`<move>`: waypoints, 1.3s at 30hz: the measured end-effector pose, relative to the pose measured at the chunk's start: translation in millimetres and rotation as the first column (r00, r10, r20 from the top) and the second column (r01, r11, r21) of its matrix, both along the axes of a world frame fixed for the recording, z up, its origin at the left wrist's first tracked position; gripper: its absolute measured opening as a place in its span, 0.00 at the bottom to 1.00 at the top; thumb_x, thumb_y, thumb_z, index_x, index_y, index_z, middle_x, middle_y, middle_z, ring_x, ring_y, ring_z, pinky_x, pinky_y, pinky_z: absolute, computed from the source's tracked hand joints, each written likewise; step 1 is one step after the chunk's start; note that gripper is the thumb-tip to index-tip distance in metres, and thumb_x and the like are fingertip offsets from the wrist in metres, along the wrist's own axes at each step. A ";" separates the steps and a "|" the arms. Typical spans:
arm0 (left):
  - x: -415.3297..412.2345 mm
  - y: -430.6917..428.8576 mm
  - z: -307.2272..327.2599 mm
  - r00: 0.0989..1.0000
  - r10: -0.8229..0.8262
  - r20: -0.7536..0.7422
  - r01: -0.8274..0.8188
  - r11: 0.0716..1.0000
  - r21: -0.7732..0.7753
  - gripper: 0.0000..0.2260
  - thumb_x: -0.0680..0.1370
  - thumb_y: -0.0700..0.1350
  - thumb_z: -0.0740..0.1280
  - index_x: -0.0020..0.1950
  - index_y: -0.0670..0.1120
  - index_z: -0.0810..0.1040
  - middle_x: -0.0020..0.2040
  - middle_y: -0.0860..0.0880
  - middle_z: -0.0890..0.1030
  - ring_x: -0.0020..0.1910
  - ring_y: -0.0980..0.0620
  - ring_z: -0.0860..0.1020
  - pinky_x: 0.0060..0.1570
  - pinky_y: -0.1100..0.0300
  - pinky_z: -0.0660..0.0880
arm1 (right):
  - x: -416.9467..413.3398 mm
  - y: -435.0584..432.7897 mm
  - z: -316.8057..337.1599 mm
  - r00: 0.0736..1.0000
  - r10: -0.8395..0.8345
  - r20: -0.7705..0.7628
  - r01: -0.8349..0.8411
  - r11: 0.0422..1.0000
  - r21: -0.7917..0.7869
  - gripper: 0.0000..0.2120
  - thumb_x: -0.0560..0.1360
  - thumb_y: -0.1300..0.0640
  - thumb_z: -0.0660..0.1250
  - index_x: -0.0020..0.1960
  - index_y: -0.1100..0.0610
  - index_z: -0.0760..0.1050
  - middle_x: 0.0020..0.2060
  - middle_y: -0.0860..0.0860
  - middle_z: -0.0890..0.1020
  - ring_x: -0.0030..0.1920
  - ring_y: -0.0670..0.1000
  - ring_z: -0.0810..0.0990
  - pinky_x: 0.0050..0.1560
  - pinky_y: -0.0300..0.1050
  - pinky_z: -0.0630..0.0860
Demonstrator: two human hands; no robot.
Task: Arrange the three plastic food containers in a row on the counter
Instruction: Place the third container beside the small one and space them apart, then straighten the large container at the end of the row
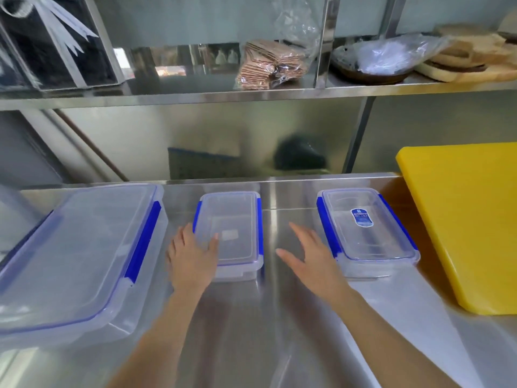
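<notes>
Presently, three clear plastic boxes with blue side clips and fitted lids stand on the steel table (279, 317), roughly abreast along its back edge. The middle box (229, 233) is the smallest. The large box (75, 259) lies to its left, apart from it, reaching much nearer the front edge. The labelled box (366, 222), with a blue sticker on its lid, lies to the right, well apart and turned slightly askew.

All three appear empty, so they are judged light and easy to slide. The walls look thin and somewhat flexible, and the lids smooth; on polished steel they are likely to skate under a careless push. The safest hold is judged to be across the short ends or at the rigid blue clips, not the middle of the lid, which may flex.

The left hand (193, 256) rests against the near left corner of the middle box, thumb on the lid, fingers spread along its side; it steadies rather than grips. The right hand (310, 253) is open and flat, fingers spread, holding nothing, between the middle and labelled boxes and just short of the latter.

A yellow cutting board (458, 219) leans at the right, close beside the labelled box, limiting room there. A steel shelf (195, 93) above carries wrapped goods.
</notes>
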State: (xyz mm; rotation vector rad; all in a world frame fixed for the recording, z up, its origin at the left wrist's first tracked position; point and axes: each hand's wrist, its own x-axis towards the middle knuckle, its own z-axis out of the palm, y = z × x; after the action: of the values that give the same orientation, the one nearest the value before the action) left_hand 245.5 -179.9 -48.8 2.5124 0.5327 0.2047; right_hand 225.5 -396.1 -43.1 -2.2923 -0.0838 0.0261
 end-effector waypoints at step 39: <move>-87.5 268.0 50.9 0.928 0.352 -0.125 -0.346 0.936 0.066 0.33 0.72 0.66 0.59 0.72 0.51 0.59 0.73 0.39 0.62 0.72 0.34 0.58 0.70 0.36 0.53 | -47.1 262.9 19.4 0.952 0.266 -0.154 -0.202 0.918 0.341 0.27 0.74 0.39 0.60 0.68 0.51 0.63 0.57 0.41 0.72 0.60 0.45 0.72 0.59 0.39 0.68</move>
State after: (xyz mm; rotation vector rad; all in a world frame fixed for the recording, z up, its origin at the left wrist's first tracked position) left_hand 158.0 88.1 2.1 2.4660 1.0435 0.1799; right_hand 178.5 -133.2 -23.7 -1.9296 -0.2430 0.3414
